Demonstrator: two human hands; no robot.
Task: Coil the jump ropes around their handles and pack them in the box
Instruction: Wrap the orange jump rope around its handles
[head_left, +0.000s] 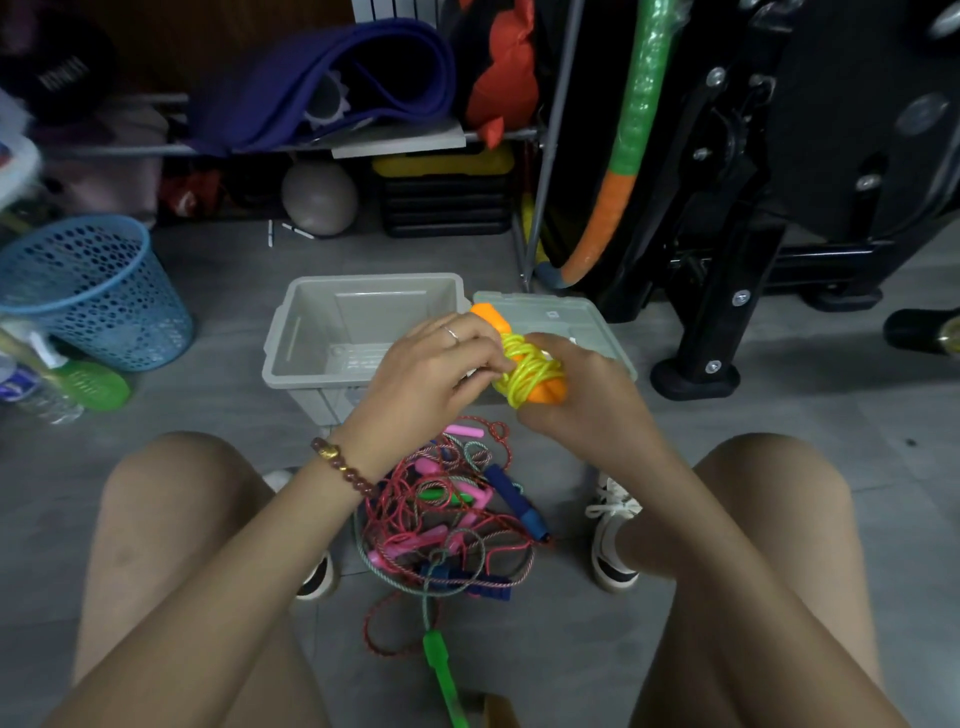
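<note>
Head view: nearest, two bare knees frame the grey tiled floor (831, 395), and a green handle (441, 670) lies between them, its cord running away into a tangle of jump ropes (415, 525). That heap of red, teal and pink cords sits between two white sneakers, with a blue handle (514, 499) on its right side and a pink handle (465, 431) at its far edge.

Above the heap both hands hold one rope. The right hand (576, 395) curls round the near end of a pair of orange handles (545, 392) from the right. The left hand (431, 369), with a bead bracelet (343, 460) at the wrist and a ring (451, 333), has its fingers bent onto the yellow rope (527, 366) wound in loops about the handles' middle. It seems to pinch a strand, though the fingertips are partly hidden. The handles' far tips stick out past the left hand.

Just beyond the hands stands the open grey box (291, 332), nothing visible inside, with its lid (587, 317) lying flat just to its right. To the left are a blue mesh waste basket (98, 291) and a clear plastic bottle (41, 395). Farthest, a shelf holds a rolled purple mat (322, 83); below it sit a grey ball (319, 197) and a yellow-lidded black case (444, 192). At the right, a green and orange hoop (618, 171) leans beside a black metal frame (753, 208).
</note>
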